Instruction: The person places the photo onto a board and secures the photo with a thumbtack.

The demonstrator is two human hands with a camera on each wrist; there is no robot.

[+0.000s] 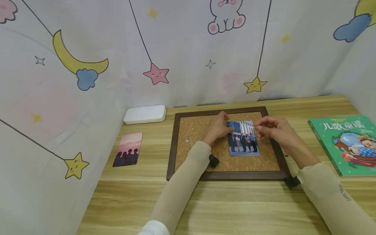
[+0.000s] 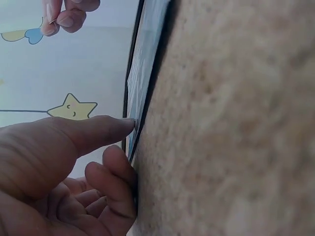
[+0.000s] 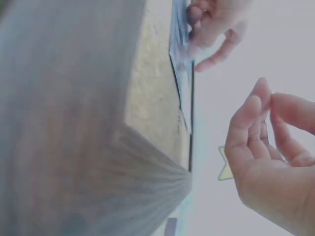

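A group photo (image 1: 243, 143) of several people in front of a building lies against the cork board (image 1: 202, 153), right of its middle. At the photo's upper left, my left hand (image 1: 218, 126) holds it, the thumb (image 2: 115, 129) on its face and the other fingers curled by the corner. My right hand (image 1: 273, 129) is raised beside the photo's upper right edge. Its thumb and forefinger pinch a small pin (image 2: 53, 21), whose thin metal tip shows in the left wrist view; its head is hidden by the fingers.
A dark wooden frame (image 1: 171, 147) borders the board. Left of it lie a sunset photo (image 1: 128, 149) and a white case (image 1: 145, 114). A green children's book (image 1: 346, 147) lies at the right. White printed curtains (image 1: 188, 49) enclose the wooden table (image 1: 223, 202).
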